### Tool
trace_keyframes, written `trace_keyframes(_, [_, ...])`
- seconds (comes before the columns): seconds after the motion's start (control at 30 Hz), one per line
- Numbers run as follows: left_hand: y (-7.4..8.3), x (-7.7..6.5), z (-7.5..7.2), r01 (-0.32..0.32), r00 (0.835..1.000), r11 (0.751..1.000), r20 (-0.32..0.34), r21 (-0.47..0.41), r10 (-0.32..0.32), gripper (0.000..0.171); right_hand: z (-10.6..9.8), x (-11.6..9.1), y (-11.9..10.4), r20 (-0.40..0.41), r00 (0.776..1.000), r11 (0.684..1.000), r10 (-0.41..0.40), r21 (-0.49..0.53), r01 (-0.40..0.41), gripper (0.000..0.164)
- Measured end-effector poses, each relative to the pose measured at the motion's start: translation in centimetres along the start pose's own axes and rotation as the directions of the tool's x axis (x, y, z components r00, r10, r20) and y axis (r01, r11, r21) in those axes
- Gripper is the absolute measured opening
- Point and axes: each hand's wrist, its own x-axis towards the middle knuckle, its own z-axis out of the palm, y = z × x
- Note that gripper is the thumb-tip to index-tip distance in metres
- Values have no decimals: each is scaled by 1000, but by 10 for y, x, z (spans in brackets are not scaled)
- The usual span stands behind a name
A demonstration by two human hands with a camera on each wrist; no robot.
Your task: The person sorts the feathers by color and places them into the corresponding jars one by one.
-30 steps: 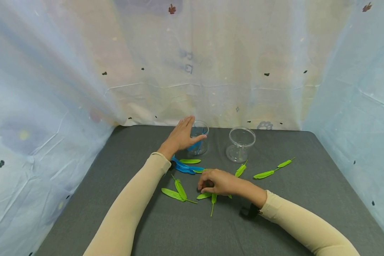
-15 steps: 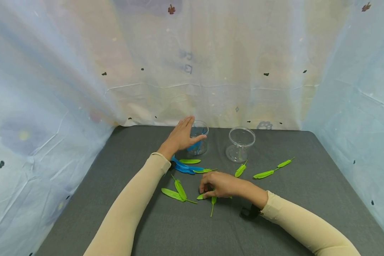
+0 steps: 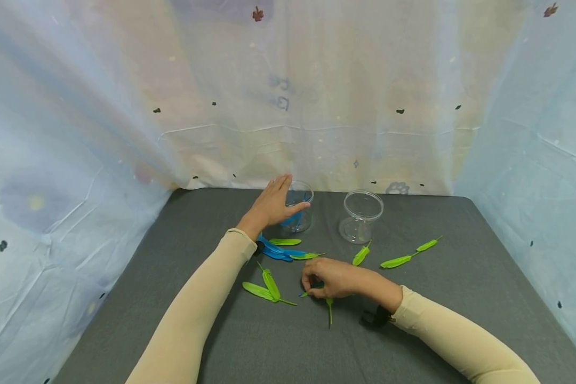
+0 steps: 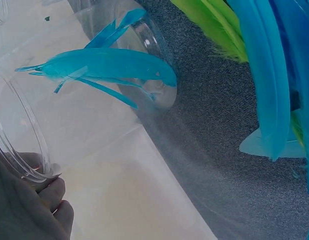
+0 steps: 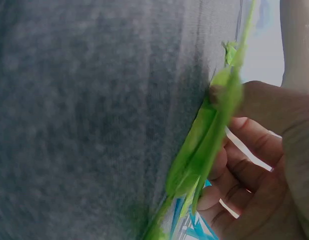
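Note:
My left hand [image 3: 271, 205] holds a clear plastic jar [image 3: 306, 218] by its upper part at the back of the table, thumb across the near side. Blue feathers [image 4: 109, 67] lean inside this jar. My right hand [image 3: 333, 277] is low over the table's middle and pinches green feathers [image 5: 214, 125] between thumb and fingers; how many is unclear. One green feather [image 3: 329, 309] sticks out below the palm, stem toward me. A small blue tip shows beside the fingertips. Blue feathers [image 3: 276, 252] lie in a pile near the left wrist, with green feathers beside them.
A second clear jar [image 3: 357, 226] stands upright to the right of the first. Two green feathers [image 3: 264, 288] lie left of my right hand. Other green feathers [image 3: 396, 262] lie to the right. A grey cloth covers the table [image 3: 269, 346]; a pale curtain [image 3: 336, 80] hangs behind.
My right hand has shifted slightly right and toward me, its fingers closing on green feathers. The feather with its stem toward me has moved right. My left hand and the jar have stayed still.

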Motion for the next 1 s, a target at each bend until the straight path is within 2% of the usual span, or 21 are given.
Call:
trace_keyframes(0.4, [0,0,1,4,1000,1000,-7,-18,-4,108,0,1,0,-5,1000,1000,-14,24,14,11])
trace_keyframes(0.63, [1,-1,0,6,1000,1000,-8,-21,-6,108,-1,4,0,-27,999,999,-20,44,21,4])
trace_keyframes(1.0, [1,0,0,6,1000,1000,-2,-24,-6,108,-2,2,1,-8,1000,1000,-11,27,11,8])
